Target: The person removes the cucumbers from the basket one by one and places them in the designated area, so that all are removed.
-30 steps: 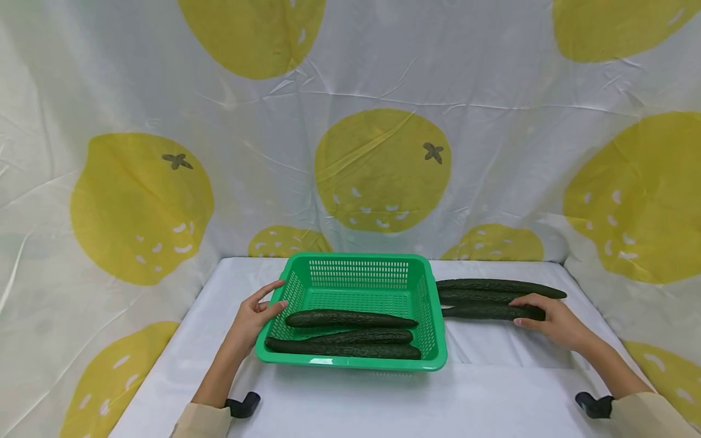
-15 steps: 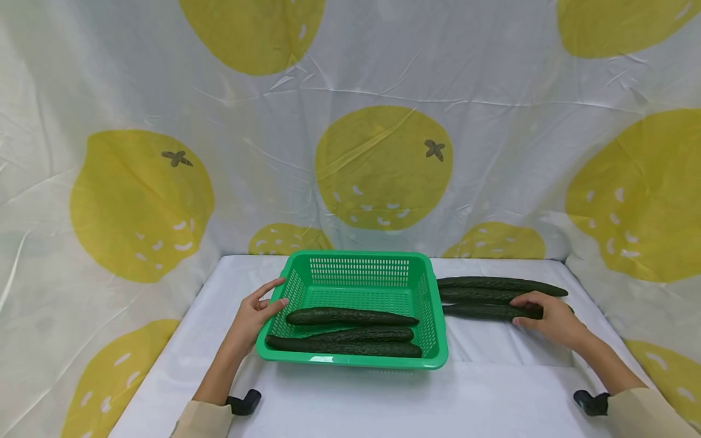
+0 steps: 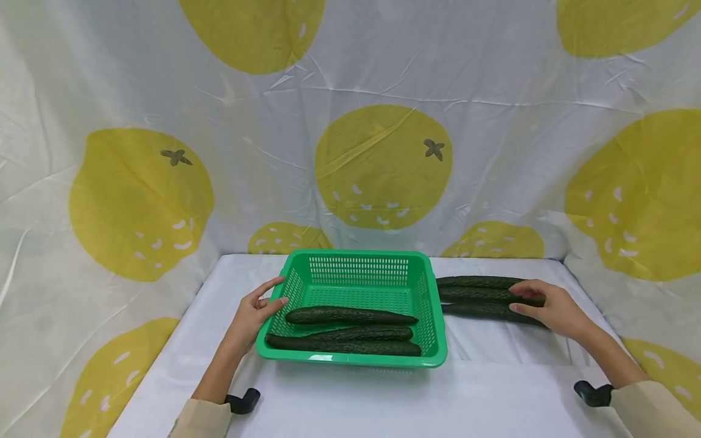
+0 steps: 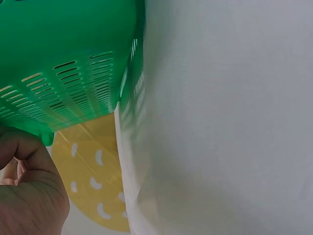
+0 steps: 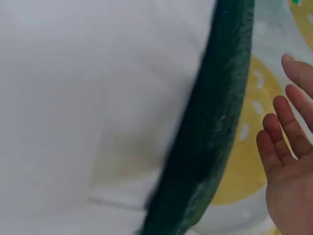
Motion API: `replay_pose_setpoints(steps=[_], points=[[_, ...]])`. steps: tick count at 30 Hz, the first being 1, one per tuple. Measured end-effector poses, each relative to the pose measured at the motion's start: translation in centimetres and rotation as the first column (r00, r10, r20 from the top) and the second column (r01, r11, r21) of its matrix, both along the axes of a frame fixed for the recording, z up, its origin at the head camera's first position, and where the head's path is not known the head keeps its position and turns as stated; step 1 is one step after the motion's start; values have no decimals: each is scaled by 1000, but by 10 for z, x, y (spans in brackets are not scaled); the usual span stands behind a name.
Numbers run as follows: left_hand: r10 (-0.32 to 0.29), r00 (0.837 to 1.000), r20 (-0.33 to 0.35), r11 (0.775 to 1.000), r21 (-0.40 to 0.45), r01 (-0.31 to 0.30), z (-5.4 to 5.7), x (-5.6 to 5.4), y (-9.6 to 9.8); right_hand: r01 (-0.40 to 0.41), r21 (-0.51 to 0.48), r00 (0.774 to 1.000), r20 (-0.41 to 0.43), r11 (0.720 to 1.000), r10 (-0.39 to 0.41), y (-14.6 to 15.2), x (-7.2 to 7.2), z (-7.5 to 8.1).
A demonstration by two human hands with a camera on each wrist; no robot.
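Observation:
A green plastic basket point(image 3: 356, 360) with slotted walls stands mid-table. Three dark green cucumbers lie in its front half, one of them a cucumber point(image 3: 350, 316) set apart behind the other two. My left hand point(image 3: 254, 313) holds the basket's left rim, thumb over the edge; in the left wrist view the hand point(image 4: 34, 186) is curled beside the rim. To the right of the basket lie more cucumbers side by side, the front cucumber point(image 3: 482, 311) nearest me. Above their right ends hovers my right hand point(image 3: 553, 309). In the right wrist view its fingers are apart from a cucumber point(image 5: 210, 117).
A white cloth point(image 3: 416, 401) covers the table. Behind and at the sides hangs a white curtain point(image 3: 263, 152) with yellow fruit prints. Dark wrist mounts point(image 3: 243, 401) sit at both cuffs.
My right hand touched the front cucumber's right end earlier; now it is raised slightly off it, and that cucumber lies on the table. The left hand and basket stay put.

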State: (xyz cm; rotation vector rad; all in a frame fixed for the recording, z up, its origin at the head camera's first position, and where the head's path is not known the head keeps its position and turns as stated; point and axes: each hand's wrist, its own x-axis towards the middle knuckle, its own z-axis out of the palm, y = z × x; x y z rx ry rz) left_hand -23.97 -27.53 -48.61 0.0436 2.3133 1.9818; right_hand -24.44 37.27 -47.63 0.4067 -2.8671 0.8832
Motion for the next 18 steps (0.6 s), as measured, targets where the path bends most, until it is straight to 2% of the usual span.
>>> replay_pose_setpoints(steps=[7,12,18], points=[[19,1000,7,1000,-10,-19,1,0,0,-29,-18,999,-25,999,29,-22,-7,20],[12,1000,6,1000,-7,-12,1,0,1,-34,-1,999,-42,999,34,-36,-10,30],[4,1000,-3,1000,-19,-4,2,1,1,-76,-15,995,-65,997,75,-55,-10,45]])
